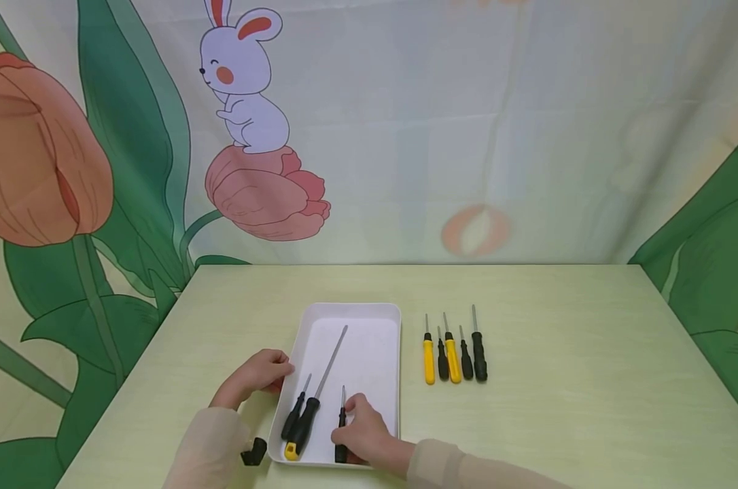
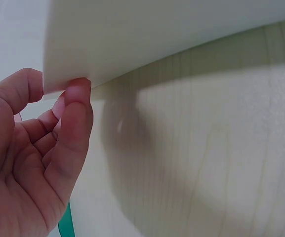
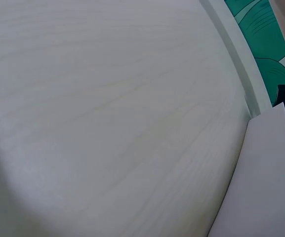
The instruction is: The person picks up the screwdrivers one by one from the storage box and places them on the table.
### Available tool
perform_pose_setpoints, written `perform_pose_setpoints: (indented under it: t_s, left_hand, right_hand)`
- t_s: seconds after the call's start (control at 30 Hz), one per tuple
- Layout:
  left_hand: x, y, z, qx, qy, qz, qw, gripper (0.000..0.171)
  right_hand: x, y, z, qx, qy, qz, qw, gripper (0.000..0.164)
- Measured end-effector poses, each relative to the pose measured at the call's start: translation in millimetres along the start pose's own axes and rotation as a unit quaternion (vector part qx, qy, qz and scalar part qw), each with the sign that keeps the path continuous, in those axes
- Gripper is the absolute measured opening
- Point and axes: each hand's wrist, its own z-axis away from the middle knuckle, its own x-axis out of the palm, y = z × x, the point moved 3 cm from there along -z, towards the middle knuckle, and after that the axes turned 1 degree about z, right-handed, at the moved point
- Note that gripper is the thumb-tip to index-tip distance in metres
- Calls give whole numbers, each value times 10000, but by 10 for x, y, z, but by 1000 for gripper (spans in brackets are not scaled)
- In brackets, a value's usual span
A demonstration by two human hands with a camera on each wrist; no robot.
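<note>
A white tray (image 1: 369, 346) lies near the table's front. My left hand (image 1: 260, 371) pinches its left rim, thumb on one side and fingers on the other in the left wrist view. Inside the tray, my right hand (image 1: 370, 430) holds a small black screwdriver (image 1: 341, 453) by its handle, the shaft pointing away from me. To the left of it lie another small black screwdriver (image 1: 293, 418) and a long screwdriver (image 1: 306, 424) with a black handle and yellow end. The right wrist view shows mostly table and the tray's outer wall (image 3: 261, 173), with fingers barely visible at the edge.
Right of the tray, several screwdrivers stand in a row, among them a yellow one (image 1: 429, 360) and a larger black one (image 1: 479, 356). A printed cloth (image 1: 393, 136) hangs behind the table (image 1: 565, 380). A small black object (image 1: 254, 451) is beside the left sleeve.
</note>
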Motion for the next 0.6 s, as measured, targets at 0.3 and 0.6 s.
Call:
perform_pose_setpoints:
  t_s: [0.3, 0.6]
  left_hand:
    - [1, 6, 12, -78, 5, -72, 9999, 16]
    - [-4, 19, 13, -105, -7, -47, 9999, 17]
  right_hand:
    - [-33, -4, 27, -100, -183, -451, 9988, 35]
    - [-81, -50, 66, -244, -336, -814, 9958, 37]
